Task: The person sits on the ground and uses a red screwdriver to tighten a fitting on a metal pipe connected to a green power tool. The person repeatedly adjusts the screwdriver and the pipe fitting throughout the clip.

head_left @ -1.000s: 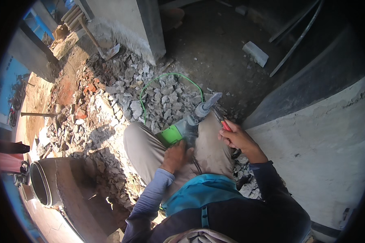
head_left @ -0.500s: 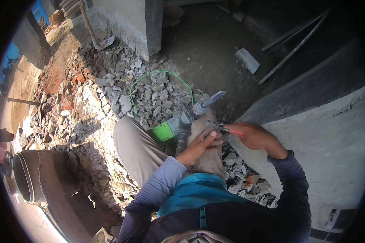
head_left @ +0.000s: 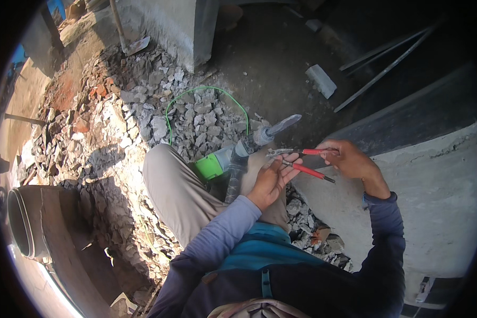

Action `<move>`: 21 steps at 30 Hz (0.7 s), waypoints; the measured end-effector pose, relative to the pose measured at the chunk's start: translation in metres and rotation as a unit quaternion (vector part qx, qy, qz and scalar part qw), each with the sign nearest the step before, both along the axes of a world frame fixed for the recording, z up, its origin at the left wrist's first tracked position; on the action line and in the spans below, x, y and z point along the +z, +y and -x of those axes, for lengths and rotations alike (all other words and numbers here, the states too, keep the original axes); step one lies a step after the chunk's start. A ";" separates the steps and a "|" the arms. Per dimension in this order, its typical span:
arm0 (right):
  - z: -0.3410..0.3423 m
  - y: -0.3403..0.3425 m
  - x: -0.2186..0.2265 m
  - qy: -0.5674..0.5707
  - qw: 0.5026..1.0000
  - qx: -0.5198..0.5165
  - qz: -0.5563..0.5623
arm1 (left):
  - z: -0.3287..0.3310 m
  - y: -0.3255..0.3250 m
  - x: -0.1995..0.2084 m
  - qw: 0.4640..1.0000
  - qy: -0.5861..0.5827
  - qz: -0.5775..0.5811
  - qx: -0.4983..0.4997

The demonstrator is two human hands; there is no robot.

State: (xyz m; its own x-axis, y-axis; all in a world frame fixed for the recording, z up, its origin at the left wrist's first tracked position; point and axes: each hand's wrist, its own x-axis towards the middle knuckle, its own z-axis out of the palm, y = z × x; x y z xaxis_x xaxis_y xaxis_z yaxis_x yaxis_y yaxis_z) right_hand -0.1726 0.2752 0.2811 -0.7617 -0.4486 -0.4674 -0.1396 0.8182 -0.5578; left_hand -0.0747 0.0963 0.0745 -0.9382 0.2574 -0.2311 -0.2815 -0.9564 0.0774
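Red-handled pliers (head_left: 310, 170) are spread wide in front of my lap, their metal jaws toward the left. My left hand (head_left: 270, 183) grips them near the jaws and the lower handle, thumb on top and fingers underneath. With bent fingers, my right hand (head_left: 350, 159) holds the end of the upper red handle. A demolition hammer (head_left: 236, 156) with a green body and a dusty chisel bit (head_left: 284, 125) lies across my legs, just beyond my left hand. Whether anything small sits in the jaws is too fine to make out.
Broken concrete rubble (head_left: 196, 119) covers the ground ahead and left, with a green cable (head_left: 206, 88) looping over it. A low plastered wall (head_left: 403, 196) stands close on my right. A hoe (head_left: 123, 42) leans at the far left, and a wide pipe (head_left: 24, 222) lies at near left.
The pliers have swung wide apart, their lower handle now showing. My right hand has risen slightly with the upper handle, and my left hand has moved up and right onto the pliers.
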 end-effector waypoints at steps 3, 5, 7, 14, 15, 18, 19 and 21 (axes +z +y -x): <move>0.010 -0.013 0.013 0.056 0.998 -0.007 0.021 | 0.004 -0.001 0.015 1.000 0.003 0.013 0.010; 0.020 -0.017 0.020 0.074 0.997 0.018 0.018 | 0.011 0.003 0.013 0.999 0.025 -0.003 0.026; 0.031 -0.022 0.022 0.092 0.994 0.056 0.015 | 0.017 0.004 0.014 0.999 0.016 0.006 0.041; 0.057 -0.046 0.025 0.092 0.988 0.121 -0.020 | 0.028 0.004 0.010 0.998 0.000 -0.018 0.059; 0.058 -0.048 0.027 0.096 0.986 0.132 -0.031 | 0.029 0.005 0.009 0.998 -0.003 -0.023 0.063; 0.062 -0.054 0.028 0.099 0.982 0.161 -0.018 | 0.029 0.004 0.010 0.997 -0.010 -0.034 0.075; 0.062 -0.055 0.029 0.104 0.980 0.167 -0.023 | 0.028 0.004 0.012 0.996 -0.009 -0.037 0.077; 0.063 -0.058 0.030 0.115 0.976 0.182 -0.034 | 0.028 0.003 0.015 0.996 -0.005 -0.037 0.077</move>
State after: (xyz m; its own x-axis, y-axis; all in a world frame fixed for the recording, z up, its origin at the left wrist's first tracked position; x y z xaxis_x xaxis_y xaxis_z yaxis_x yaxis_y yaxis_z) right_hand -0.2358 0.2174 0.3113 -0.6460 -0.6828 -0.3412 -0.5424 0.7251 -0.4242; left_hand -0.1029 0.0996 0.0891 -0.9655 0.1273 -0.2270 -0.1312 -0.9913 0.0024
